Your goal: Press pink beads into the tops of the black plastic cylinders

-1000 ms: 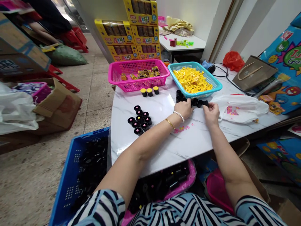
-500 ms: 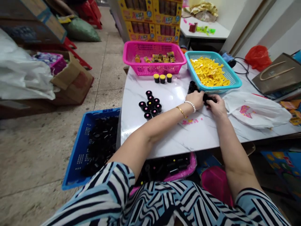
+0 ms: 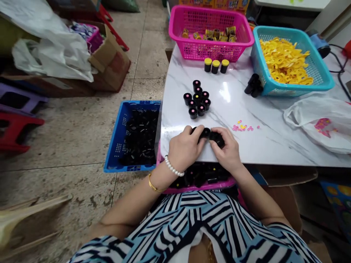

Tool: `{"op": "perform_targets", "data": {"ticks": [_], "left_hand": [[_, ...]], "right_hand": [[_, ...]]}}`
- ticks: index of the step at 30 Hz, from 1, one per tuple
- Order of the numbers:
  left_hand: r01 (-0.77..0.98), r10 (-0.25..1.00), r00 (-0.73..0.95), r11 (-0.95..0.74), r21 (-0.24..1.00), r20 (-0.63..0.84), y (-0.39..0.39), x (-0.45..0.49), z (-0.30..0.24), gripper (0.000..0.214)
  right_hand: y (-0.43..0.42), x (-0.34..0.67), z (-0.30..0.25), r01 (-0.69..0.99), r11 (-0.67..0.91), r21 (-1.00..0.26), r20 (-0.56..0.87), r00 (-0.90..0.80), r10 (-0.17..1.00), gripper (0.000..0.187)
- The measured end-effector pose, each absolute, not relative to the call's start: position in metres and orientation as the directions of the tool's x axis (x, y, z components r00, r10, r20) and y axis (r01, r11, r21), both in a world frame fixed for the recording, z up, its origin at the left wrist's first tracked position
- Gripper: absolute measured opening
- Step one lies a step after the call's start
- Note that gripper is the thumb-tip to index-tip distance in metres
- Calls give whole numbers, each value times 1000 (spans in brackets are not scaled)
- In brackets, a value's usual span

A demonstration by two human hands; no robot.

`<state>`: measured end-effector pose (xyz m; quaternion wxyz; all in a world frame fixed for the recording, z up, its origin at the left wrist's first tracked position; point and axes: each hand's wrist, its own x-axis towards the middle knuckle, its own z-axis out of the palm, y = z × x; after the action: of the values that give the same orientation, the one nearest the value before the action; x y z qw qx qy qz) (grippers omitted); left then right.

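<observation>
My left hand and my right hand are cupped together at the near edge of the white marble table, closed round a handful of small black cylinders. Just beyond them stands a cluster of black cylinders with pink tops. Three black cylinders with yellow caps stand in a row in front of the pink basket. A few tiny pink and yellow beads lie scattered to the right of my hands.
A teal basket of yellow rings sits at the back right, with two black cylinders against it. A white plastic bag lies on the right. A blue crate of black parts sits on the floor left, a pink tub under the table edge.
Both hands have drawn the black cylinders from beside the teal basket back to the near table edge. The view has tilted downward.
</observation>
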<state>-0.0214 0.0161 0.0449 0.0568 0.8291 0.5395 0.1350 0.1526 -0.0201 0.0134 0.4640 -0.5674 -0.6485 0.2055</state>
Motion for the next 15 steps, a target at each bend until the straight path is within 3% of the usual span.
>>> {"op": "perform_targets", "data": {"ticks": [9,15], "left_hand": [[831,755,318,-513,214,573,16,-44,3,70],[822,734,332,-533,201,592,10,-54,-2,46]], "right_hand": [[0,155,11,649,262,-714,349,6,937,48],[-26,172,11,648,139,-749,357,218,908,25]]}}
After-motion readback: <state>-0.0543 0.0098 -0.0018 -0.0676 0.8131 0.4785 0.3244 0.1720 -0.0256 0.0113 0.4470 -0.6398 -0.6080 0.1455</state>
